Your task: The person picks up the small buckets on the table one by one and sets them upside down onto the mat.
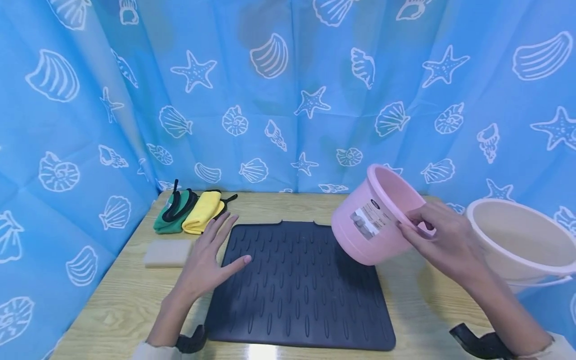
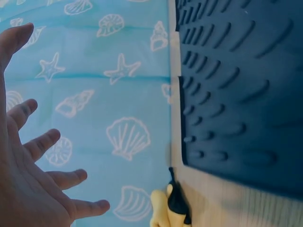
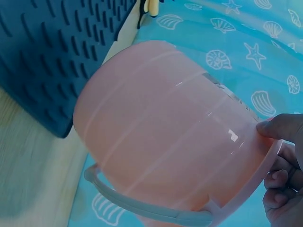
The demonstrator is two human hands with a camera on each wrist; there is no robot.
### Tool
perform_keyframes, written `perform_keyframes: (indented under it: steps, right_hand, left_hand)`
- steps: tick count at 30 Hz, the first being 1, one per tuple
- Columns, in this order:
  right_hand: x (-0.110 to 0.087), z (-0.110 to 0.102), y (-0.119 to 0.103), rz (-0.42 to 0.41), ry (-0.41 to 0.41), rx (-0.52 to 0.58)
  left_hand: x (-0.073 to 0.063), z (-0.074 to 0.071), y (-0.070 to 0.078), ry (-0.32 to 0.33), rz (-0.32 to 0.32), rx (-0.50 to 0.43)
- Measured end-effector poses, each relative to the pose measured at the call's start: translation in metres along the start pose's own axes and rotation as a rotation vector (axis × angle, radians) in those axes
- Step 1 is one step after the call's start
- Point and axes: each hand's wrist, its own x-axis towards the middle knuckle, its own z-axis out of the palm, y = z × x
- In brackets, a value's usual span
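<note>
A pink bucket (image 1: 360, 220) with a label on its side hangs tilted over the right part of a dark ridged mat (image 1: 297, 295). My right hand (image 1: 443, 237) grips the bucket's rim, thumb outside and fingers curled over the edge. In the right wrist view the bucket (image 3: 156, 123) fills the middle, and its pale handle (image 3: 147, 208) hangs down along the side. My left hand (image 1: 209, 260) hovers at the mat's left edge with fingers spread and holds nothing. In the left wrist view the same hand (image 2: 33, 175) shows its straight, parted fingers.
At the back left of the wooden table (image 1: 117, 305) lie a folded green cloth (image 1: 168, 220) and a yellow cloth (image 1: 202, 212), both with black trim. A beige block (image 1: 166, 253) lies in front of them. A larger white bucket (image 1: 495, 245) stands at the right. Blue seashell curtains (image 1: 270, 125) surround the table.
</note>
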Motion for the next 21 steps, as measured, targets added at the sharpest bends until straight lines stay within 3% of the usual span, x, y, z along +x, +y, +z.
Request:
perform_keyframes:
  steps: [5, 12, 21]
  right_hand:
    - [0.003, 0.004, -0.006, 0.030, 0.014, 0.002]
    - [0.007, 0.008, -0.013, 0.043, 0.032, -0.017]
    - [0.006, 0.013, -0.019, 0.086, 0.047, 0.014]
  left_hand:
    - [0.009, 0.006, 0.005, -0.011, 0.042, -0.048]
    - [0.016, 0.016, 0.013, -0.039, 0.009, -0.081]
    - [0.022, 0.021, 0.020, -0.040, 0.026, -0.095]
